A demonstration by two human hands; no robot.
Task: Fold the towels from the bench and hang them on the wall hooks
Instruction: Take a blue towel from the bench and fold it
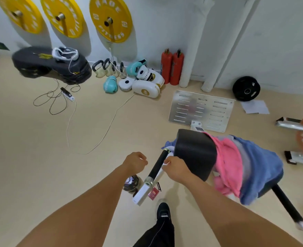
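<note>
Both bare forearms reached forward; the left hand [135,162] had its fingers curled on nothing, and the right hand [176,169] hung loosely curled beside the black roller bar [158,164], whether touching it I could not tell. Just right, a pink towel [227,161] and a blue towel [257,168] lay heaped over the black bench [195,150]. Yellow plates [110,18] hung on the wall beyond.

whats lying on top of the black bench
A pink towel and a blue towel lie heaped over the bench, pink partly overlapping blue. A bit more cloth pokes out behind its near end. The seat under the towels is hidden.
</note>
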